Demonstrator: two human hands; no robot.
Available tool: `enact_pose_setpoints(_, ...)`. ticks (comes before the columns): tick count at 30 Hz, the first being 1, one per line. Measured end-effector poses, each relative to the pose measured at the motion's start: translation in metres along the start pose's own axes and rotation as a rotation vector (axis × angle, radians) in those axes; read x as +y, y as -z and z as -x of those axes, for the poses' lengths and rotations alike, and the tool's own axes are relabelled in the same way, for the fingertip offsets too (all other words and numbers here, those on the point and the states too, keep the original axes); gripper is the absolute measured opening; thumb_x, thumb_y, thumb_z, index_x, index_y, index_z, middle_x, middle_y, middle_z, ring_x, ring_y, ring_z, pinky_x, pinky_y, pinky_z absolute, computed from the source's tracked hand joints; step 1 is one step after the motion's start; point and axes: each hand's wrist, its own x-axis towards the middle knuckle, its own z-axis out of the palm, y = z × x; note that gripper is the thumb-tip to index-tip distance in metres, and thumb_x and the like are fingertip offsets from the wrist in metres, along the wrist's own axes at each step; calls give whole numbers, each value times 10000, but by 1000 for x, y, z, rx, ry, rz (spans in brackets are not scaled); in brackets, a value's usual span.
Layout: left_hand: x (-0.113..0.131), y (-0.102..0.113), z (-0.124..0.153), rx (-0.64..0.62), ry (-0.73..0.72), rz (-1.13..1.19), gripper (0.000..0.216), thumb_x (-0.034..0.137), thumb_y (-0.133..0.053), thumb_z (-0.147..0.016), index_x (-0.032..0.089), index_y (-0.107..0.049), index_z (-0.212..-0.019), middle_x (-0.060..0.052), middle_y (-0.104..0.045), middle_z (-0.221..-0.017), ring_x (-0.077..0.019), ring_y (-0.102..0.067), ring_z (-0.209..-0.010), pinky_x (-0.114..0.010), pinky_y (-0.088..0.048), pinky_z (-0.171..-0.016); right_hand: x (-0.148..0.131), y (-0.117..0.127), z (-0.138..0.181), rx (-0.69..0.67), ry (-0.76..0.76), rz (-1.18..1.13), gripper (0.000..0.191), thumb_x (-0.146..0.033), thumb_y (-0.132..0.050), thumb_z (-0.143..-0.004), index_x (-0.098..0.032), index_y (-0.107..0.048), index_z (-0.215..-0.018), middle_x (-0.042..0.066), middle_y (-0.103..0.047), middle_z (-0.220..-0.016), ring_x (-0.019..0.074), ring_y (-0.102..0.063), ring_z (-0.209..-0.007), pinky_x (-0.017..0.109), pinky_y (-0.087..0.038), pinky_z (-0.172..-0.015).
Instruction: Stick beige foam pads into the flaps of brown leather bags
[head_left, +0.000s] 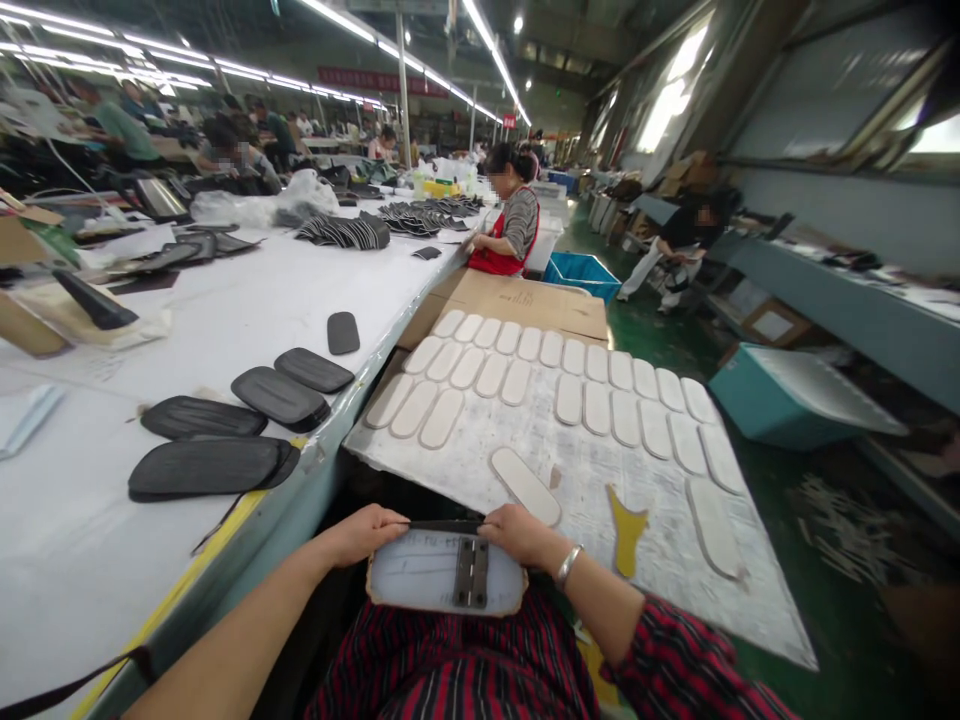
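In my lap sits a white rounded block with a dark metal hinge and faint handwriting. A narrow strip of a black piece shows along its far edge; the rest of that piece is hidden. My left hand pinches this edge at its left end. Towards the right end my right hand does the same, fingers closed. Just beyond, a pale oval pad lies askew on the grey board. Stacks of black oval pieces lie on the white table to the left.
Rows of pale oval pads cover much of the board, near a yellow scrap. The white table borders it on the left. A person in a red apron works ahead. Teal bins stand to the right.
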Motion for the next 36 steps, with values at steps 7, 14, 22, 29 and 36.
enact_pose_setpoints(7,-12,-12,20,35,-46,-165,311,422,-542,-724,176,-668,-867,-15,-679,-867,-191,-579,-788,-228,-412,-701,15,-25,47,89,6,-282,538,-529,-500,-786,-142,-536,-1157,100,-594,-1128,209,-557,-992,268,-432,-807)
enact_pose_setpoints(14,-32,-37,41,356,210,-727,428,418,-289,-854,148,-595,-722,-118,-648,-740,-264,-603,-751,-349,-419,-695,18,-72,83,-28,-361,-654,370,-446,-331,-873,-131,-526,-867,108,-647,-730,188,-626,-576,279,-484,-501)
enact_pose_setpoints(22,14,-103,25,388,-543,-903,519,415,-501,-803,192,-450,-1269,-96,-476,-1308,-256,-404,-1191,-389,-310,-996,15,-63,69,72,-374,-520,390,-459,-299,-887,-140,-515,-831,87,-635,-712,145,-605,-522,219,-439,-464)
enact_pose_setpoints(29,18,-154,6,300,-534,-1008,447,122,-391,-830,222,-470,-1259,-74,-469,-1323,-245,-428,-1135,-405,-339,-893,18,-54,66,35,-374,-487,237,-265,-364,-871,-123,-553,-859,124,-652,-828,174,-630,-664,243,-456,-582)
enact_pose_setpoints(36,20,-157,9,348,-514,-1018,430,122,-374,-837,207,-486,-1244,-58,-472,-1323,-247,-435,-1116,-396,-317,-881,15,-50,65,-69,-389,-700,329,-225,-246,-869,-132,-562,-864,121,-671,-846,190,-657,-713,278,-509,-613)
